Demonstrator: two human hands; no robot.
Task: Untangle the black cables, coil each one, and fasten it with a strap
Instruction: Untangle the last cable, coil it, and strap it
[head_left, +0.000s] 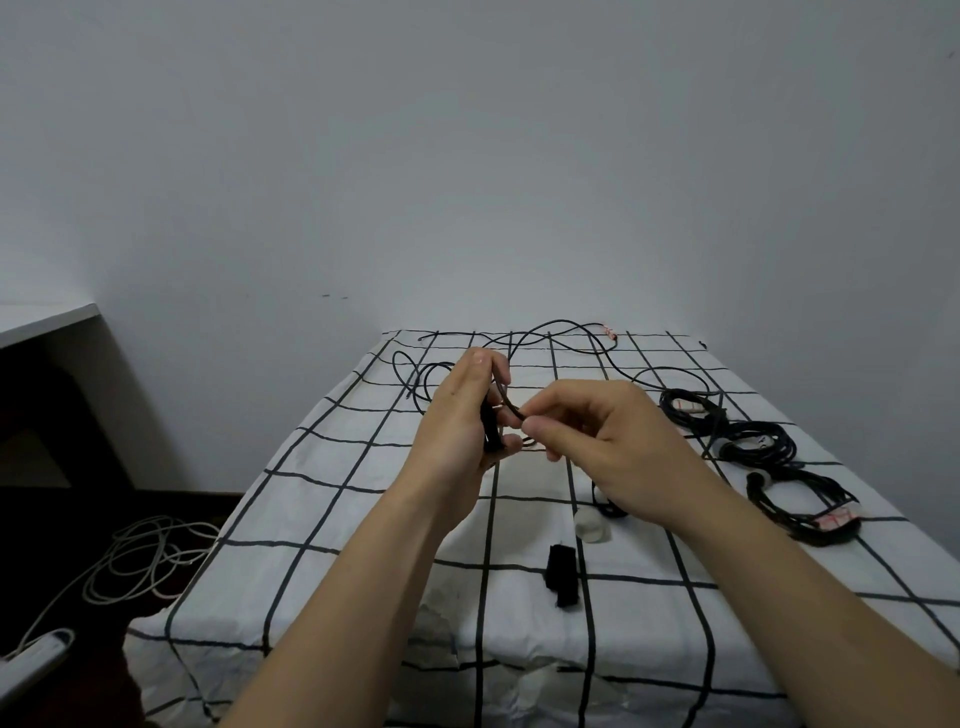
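- Black cable (511, 407) bridges our hands at frame centre: our left hand (462, 415) grips its gathered part upright, and our right hand (592, 436) pinches the strand just beside it.
- Its slack trails toward upper centre, beyond both hands.

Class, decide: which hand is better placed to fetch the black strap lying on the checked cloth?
Probably the right hand: it only pinches the cable, and the black strap lies nearer it. The left hand grips the cable more fully.
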